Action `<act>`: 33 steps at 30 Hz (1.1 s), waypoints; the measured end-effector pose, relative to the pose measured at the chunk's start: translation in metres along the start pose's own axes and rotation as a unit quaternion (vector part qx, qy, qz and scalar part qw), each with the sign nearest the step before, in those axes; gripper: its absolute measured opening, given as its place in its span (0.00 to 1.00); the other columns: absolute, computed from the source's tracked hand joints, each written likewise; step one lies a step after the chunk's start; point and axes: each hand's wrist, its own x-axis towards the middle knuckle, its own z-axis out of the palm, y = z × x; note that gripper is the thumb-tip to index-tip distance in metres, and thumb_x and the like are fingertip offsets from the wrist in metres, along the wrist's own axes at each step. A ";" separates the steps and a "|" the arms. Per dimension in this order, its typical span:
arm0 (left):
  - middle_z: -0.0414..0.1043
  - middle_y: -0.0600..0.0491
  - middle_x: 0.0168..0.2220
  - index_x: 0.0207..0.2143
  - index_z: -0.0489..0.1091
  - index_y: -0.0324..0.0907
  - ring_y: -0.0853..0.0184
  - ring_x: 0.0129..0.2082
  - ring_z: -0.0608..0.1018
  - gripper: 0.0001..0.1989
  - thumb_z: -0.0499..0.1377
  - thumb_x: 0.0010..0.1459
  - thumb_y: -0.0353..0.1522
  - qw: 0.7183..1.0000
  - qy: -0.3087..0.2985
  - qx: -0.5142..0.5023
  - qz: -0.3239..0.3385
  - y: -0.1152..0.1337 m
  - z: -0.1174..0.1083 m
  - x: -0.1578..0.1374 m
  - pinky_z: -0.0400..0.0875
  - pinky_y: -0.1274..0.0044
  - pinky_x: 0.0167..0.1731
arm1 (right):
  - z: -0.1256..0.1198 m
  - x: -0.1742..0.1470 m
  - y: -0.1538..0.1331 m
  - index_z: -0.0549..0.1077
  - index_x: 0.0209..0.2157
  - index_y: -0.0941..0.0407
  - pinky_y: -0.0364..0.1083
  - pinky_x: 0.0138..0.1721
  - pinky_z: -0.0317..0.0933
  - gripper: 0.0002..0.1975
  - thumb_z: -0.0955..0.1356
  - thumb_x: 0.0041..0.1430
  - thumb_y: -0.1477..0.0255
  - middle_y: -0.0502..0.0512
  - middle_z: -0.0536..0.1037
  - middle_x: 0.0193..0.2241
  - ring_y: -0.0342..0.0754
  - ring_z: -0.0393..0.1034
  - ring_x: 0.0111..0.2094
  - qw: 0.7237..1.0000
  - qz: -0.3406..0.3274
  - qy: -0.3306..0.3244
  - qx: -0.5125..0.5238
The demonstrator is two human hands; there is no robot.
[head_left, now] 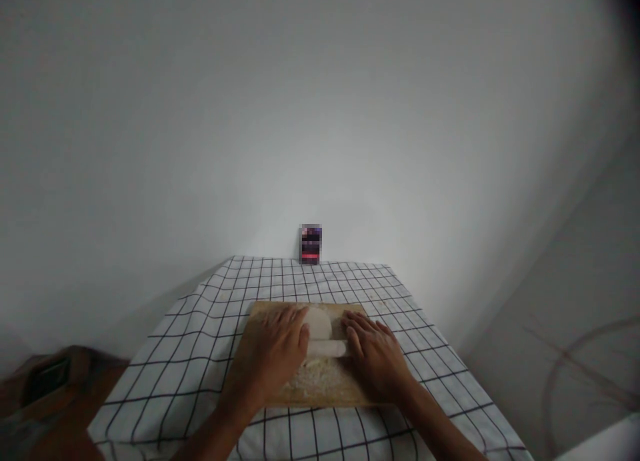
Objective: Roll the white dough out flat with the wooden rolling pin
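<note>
A pale rolling pin point(326, 348) lies crosswise on a floured wooden board point(320, 389). My left hand point(280, 344) is closed over its left end, with the fingers reaching forward past it and the thumb along the inner side. On the opposite end, my right hand point(375, 348) is closed over the pin in the same way. Just beyond the pin is a flattened, rounded piece of white dough point(318, 322), its left edge partly hidden by my left hand. Both ends of the pin are covered by my hands.
A white cloth with a dark grid point(185, 354) covers the table. At its far edge a dark, blurred-out box-like object point(311, 245) stands against the pale wall point(320, 128). A brown wooden piece of furniture point(65, 381) is low on the left.
</note>
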 end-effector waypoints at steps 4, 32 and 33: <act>0.76 0.45 0.68 0.66 0.71 0.45 0.52 0.69 0.75 0.23 0.48 0.75 0.33 1.000 0.001 0.003 -0.017 -0.001 0.007 0.000 0.68 0.54 0.70 | 0.000 -0.001 0.000 0.78 0.64 0.51 0.64 0.72 0.58 0.26 0.54 0.80 0.67 0.59 0.74 0.70 0.56 0.64 0.73 1.000 0.005 0.010 -0.010; 0.87 0.46 0.49 0.45 0.81 0.45 0.56 0.52 0.85 0.20 0.47 0.76 0.34 0.995 -0.042 -0.029 -0.083 0.006 -0.015 0.025 0.76 0.66 0.55 | -0.019 0.087 -0.005 0.79 0.56 0.52 0.52 0.61 0.64 0.23 0.57 0.82 0.59 0.59 0.80 0.59 0.54 0.73 0.61 0.997 -0.043 -0.036 -0.046; 0.87 0.45 0.48 0.45 0.81 0.44 0.55 0.52 0.86 0.21 0.47 0.76 0.34 0.995 -0.047 -0.026 -0.087 0.006 -0.016 0.026 0.77 0.66 0.54 | -0.017 0.088 -0.004 0.79 0.56 0.51 0.52 0.61 0.64 0.23 0.56 0.82 0.60 0.58 0.80 0.60 0.54 0.72 0.62 0.997 -0.042 -0.046 -0.040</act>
